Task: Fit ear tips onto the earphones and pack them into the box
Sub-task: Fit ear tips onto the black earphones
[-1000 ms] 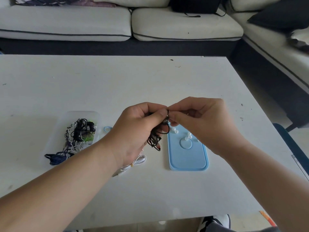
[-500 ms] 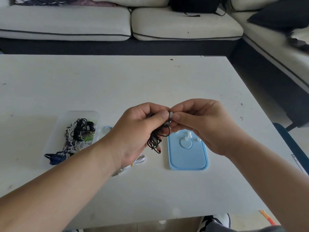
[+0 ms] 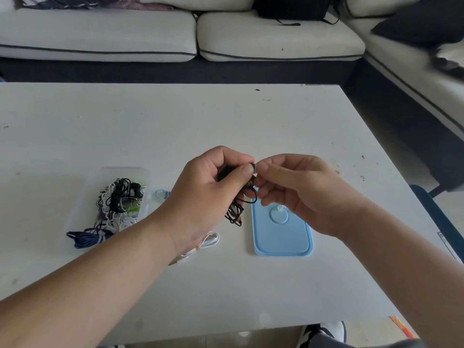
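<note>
Earbud: the small dark earbud (image 3: 253,169) sits above the table (image 3: 175,126), between both hands' fingertips, its nozzle end facing the right hand; its long axis is too hidden to judge.
Black earphones: the coiled cord (image 3: 234,212) hangs down from the left fist, loops dangling just left of the blue lid (image 3: 281,237).
Left hand: the left hand (image 3: 208,194) is curled tight, thumb and forefinger pinching the earbud, the other fingers wrapped round the cord.
Right hand: the right hand (image 3: 296,194) is curled, its fingertips nipped against the earbud's end; whether an ear tip is between them cannot be told.
Blue lid: flat on the table, one clear ear tip (image 3: 280,209) on it.
Clear box: the clear box (image 3: 75,217) lies left, holding tangled earphones (image 3: 118,204).
White cable: the white cable (image 3: 206,243) lies under the left wrist.
</note>
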Available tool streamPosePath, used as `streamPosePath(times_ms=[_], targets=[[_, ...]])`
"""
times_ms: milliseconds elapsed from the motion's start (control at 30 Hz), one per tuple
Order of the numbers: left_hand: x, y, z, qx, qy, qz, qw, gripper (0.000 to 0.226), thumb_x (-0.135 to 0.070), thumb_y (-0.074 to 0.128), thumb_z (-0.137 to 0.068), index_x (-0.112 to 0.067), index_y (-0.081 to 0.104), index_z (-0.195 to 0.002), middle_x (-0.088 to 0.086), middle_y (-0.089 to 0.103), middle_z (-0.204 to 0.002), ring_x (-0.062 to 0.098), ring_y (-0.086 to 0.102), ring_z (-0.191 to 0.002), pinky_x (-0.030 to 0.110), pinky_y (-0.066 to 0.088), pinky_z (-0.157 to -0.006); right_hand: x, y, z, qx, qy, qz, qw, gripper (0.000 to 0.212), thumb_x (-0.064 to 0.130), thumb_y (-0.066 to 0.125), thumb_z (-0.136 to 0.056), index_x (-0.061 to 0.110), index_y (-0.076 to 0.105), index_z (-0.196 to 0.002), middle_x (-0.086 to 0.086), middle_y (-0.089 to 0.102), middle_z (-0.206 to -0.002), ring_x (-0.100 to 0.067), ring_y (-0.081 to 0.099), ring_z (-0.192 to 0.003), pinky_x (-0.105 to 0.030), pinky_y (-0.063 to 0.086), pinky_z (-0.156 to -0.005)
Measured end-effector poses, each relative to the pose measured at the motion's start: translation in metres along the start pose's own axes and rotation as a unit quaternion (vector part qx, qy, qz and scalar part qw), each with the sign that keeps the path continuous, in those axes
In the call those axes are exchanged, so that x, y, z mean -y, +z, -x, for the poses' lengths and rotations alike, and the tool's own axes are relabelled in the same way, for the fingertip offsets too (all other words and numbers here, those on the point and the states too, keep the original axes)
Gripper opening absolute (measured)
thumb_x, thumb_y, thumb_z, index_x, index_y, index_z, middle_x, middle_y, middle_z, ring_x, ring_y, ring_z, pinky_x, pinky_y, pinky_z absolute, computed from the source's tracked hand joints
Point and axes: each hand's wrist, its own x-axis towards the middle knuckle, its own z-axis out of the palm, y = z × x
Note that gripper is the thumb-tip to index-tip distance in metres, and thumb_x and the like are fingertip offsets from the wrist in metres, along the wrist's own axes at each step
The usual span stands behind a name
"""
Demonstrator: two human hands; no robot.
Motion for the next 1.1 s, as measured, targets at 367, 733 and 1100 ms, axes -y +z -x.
streamPosePath(times_ms=[367,733,1100], targets=[[0.002,0.001,-0.002,0.001,-0.098,0.092,0.991,0.011,-0.005,0.062,-0.100,-0.006,0.072,-0.104,0.004,0.072,-0.075,0.015,0.066,-0.066,0.020,0.053,-0.061,-0.013,0.001,0.000,-0.073,-0.108,0.156,0.979,0.010,0.011,0.072,-0.094,0.002,0.075,-0.091,-0.017,0.074,-0.078,-0.029,0.070,-0.068,-0.036,0.060,-0.071],[0.006,-0.001,-0.008,-0.023,-0.166,0.073,0.983,0.013,-0.008,0.064,-0.100,-0.005,0.073,-0.108,0.000,0.074,-0.083,0.014,0.069,-0.067,0.023,0.050,-0.061,-0.015,-0.023,-0.006,-0.177,-0.021,0.196,0.964,0.015,0.010,0.065,-0.096,0.002,0.076,-0.089,-0.012,0.075,-0.079,-0.021,0.067,-0.063,-0.040,0.061,-0.067],[0.014,0.006,-0.006,-0.039,-0.185,0.059,0.980,0.012,-0.008,0.069,-0.097,-0.005,0.073,-0.108,0.001,0.073,-0.080,0.012,0.063,-0.059,0.022,0.050,-0.049,-0.055,-0.054,-0.027,-0.111,0.052,0.552,0.825,0.017,0.011,0.063,-0.091,0.021,0.076,-0.086,0.004,0.069,-0.084,-0.018,0.066,-0.074,-0.029,0.055,-0.066]])
